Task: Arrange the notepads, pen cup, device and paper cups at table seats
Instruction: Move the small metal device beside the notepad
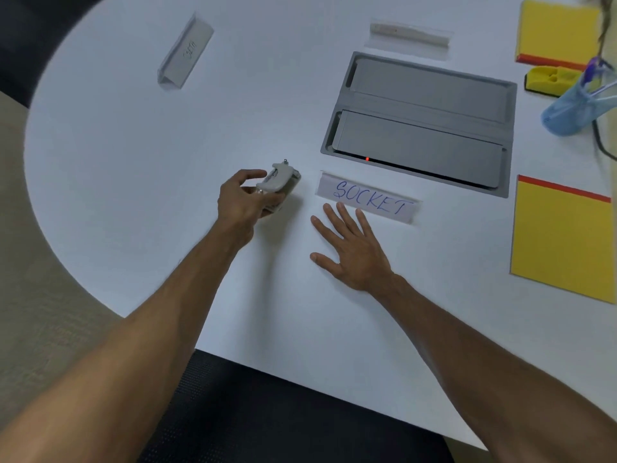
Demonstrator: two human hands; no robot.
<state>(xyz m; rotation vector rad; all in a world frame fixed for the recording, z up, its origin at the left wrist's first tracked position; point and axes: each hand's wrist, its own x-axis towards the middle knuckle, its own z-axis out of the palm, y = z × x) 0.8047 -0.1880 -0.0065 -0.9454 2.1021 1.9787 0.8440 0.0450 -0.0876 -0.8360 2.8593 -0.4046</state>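
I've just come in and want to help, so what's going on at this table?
A person is setting things out on a white table. The left hand grips a small grey device just left of the card marked SOCKET, on or just above the tabletop. The right hand rests flat and open below that card. Two yellow notepads and a blue pen cup sit at the right.
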